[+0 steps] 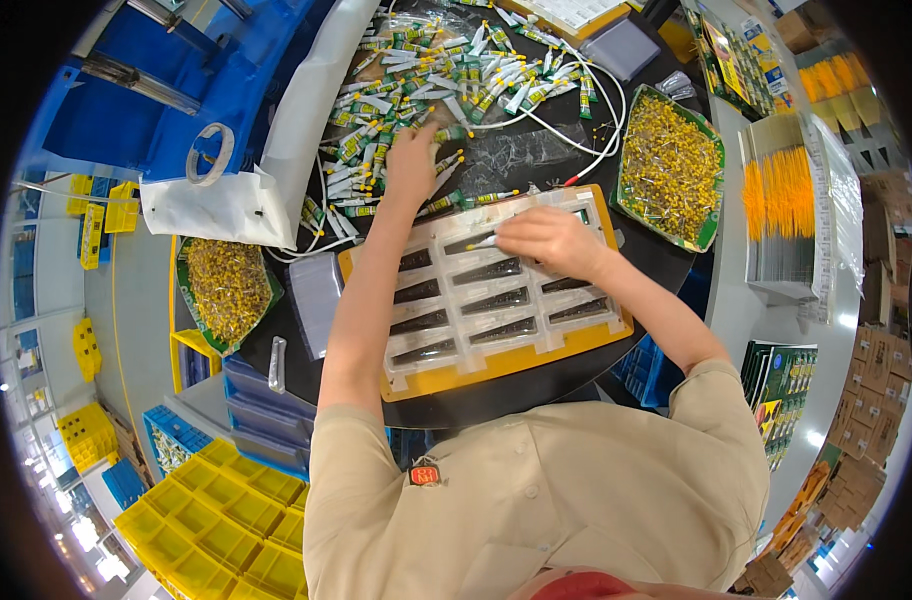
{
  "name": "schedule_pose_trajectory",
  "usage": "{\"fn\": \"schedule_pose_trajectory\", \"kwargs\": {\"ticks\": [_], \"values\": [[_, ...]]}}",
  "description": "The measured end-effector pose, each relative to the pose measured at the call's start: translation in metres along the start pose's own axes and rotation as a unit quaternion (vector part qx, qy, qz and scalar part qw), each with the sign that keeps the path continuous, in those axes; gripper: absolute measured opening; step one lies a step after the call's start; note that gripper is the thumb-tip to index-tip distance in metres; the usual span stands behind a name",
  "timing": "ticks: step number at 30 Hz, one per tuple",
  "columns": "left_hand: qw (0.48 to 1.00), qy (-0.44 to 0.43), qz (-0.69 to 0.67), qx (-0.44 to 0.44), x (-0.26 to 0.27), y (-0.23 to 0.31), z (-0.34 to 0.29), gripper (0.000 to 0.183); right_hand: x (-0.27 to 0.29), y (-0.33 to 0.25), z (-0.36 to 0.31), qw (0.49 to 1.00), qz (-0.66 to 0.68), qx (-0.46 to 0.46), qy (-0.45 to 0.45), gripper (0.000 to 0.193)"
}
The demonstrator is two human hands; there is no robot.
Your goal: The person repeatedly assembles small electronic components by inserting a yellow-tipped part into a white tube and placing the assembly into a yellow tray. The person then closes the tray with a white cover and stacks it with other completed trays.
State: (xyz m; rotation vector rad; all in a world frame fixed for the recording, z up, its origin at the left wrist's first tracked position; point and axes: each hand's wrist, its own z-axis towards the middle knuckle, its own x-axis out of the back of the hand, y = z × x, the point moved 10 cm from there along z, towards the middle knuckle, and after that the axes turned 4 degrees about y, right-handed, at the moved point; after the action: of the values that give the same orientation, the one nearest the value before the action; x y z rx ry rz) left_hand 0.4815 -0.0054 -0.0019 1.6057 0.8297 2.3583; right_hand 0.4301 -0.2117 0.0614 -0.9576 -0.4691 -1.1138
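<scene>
My left hand (412,168) reaches into a heap of small green-and-white squeeze tubes (481,85) with yellow tips. Its fingers are curled down among them; what they grip is hidden. Some tubes lie right beside that hand. Over the slotted tray (454,307), my right hand (551,242) pinches a small tube, whose yellow-tipped end (482,243) sticks out to the left of the fingers. The tray is a whitish frame with rows of dark wedge-shaped slots on a yellow board (456,378). My right hand hides part of its upper rows.
Green-edged boxes of small yellow pieces stand right (671,165) and left (228,290). A white cord (604,150) loops across the black table. Clear plastic covers (314,300) lie left of the tray. Blue machinery (126,110) rises at upper left; yellow crates (211,515) sit lower left.
</scene>
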Motion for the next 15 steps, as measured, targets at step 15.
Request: {"fn": "schedule_pose_trajectory", "kwargs": {"ticks": [15], "values": [[0.957, 0.023, -0.204, 0.204, 0.091, -0.018, -0.157, 0.03, -0.073, 0.161, 0.132, 0.951, -0.133, -0.277, 0.025, 0.022]]}}
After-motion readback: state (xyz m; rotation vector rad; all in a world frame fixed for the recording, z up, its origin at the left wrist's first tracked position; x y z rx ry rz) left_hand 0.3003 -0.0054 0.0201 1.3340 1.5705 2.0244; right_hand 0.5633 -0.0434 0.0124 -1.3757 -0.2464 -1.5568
